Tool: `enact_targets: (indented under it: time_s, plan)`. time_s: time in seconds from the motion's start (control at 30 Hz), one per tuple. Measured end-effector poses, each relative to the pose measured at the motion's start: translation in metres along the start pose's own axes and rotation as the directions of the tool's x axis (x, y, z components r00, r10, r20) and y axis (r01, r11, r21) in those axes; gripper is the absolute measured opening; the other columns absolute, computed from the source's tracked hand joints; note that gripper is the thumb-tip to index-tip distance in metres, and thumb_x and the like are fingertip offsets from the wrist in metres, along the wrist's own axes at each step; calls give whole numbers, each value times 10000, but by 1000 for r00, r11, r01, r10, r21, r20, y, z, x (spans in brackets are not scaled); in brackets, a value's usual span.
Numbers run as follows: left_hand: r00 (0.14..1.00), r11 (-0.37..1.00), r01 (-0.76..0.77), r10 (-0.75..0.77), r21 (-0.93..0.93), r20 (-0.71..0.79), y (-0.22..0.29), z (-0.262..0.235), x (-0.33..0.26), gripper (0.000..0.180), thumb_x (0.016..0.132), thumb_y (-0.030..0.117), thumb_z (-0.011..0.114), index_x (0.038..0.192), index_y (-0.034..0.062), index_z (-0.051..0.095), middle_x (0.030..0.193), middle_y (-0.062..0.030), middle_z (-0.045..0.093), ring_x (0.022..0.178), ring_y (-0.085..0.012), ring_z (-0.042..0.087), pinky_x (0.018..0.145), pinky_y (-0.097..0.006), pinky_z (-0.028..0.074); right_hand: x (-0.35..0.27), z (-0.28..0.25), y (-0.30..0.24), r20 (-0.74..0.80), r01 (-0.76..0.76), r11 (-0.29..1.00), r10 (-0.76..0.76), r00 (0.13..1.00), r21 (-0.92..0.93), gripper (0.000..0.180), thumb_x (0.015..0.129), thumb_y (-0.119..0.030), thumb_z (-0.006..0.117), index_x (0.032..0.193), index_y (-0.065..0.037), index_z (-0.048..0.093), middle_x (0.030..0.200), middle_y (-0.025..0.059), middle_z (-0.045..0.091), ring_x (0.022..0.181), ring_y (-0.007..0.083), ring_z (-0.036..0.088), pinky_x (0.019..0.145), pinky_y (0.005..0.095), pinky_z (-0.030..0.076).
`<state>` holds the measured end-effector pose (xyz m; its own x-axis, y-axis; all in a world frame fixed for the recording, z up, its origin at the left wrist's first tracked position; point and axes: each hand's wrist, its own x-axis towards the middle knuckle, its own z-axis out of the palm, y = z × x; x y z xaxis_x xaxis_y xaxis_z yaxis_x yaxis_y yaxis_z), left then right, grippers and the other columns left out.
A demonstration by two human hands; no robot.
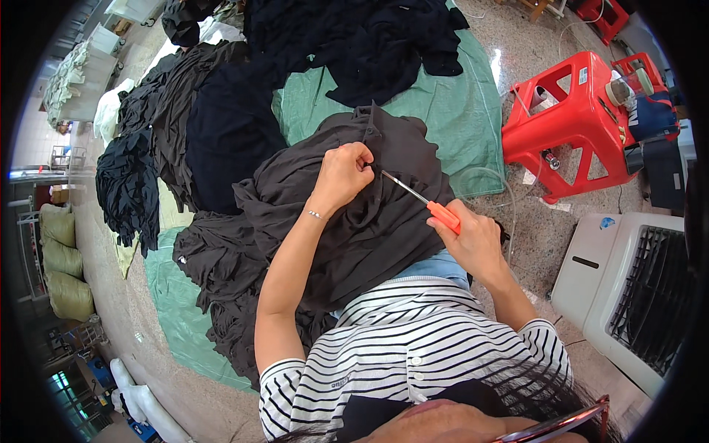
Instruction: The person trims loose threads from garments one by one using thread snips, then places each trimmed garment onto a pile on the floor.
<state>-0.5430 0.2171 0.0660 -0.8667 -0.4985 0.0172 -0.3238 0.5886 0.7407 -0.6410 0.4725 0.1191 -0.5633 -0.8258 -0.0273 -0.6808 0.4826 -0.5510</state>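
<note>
A dark brown-grey shirt (325,244) is spread over my lap, its buttoned front strip running up the middle. My left hand (344,173) is closed in a pinch on the cloth beside that strip. In my right hand (473,240) is an orange-handled tool with a thin metal shaft (445,216), like a small screwdriver. The shaft points up and left, and its tip is at the strip close to my left fingers. Whether the tip touches a button or the cloth is too small to tell.
Dark garments (229,118) lie heaped at left, with more black clothes (347,44) ahead on a green sheet (473,103). A red stool (569,133) holding small items stands at right, near a white air cooler (591,280). Bulging sacks (65,258) stand far left.
</note>
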Motion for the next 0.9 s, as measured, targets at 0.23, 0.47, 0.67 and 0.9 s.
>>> enact_targets:
  time_s: [0.23,0.47,0.67,0.9]
  plan:
    - [999,999,-4,3,-35,-39,-1,3,-6,144,725,11,686,861,-25,652,736,-121,665,693,-239,675,692,-332,545,3,7,1,-39,2,1000,-1,999,16,317,901,-376,722,916,-85,597,610,156,615,596,393,647,511,462,468]
    - [971,983,-174,182,61,-157,33,-24,-35,117,818,66,742,902,20,675,801,-70,645,666,-220,611,634,-315,503,0,6,8,-156,-50,996,60,986,70,321,905,-389,714,961,-94,600,725,145,680,647,398,662,536,473,488]
    - [947,713,-271,77,647,312,38,-20,-78,332,709,339,829,822,77,662,862,-47,631,983,-236,546,847,-365,408,-4,0,11,-120,-47,997,55,991,67,292,917,-357,705,988,-92,604,813,139,700,695,385,676,571,452,504]
    - [894,996,76,-47,-49,445,42,-56,-54,217,780,89,784,899,-40,656,733,-70,674,639,-128,607,606,-277,466,-17,-2,4,-83,-3,993,14,996,122,271,906,-303,729,1029,-85,626,799,167,682,729,398,673,601,440,507]
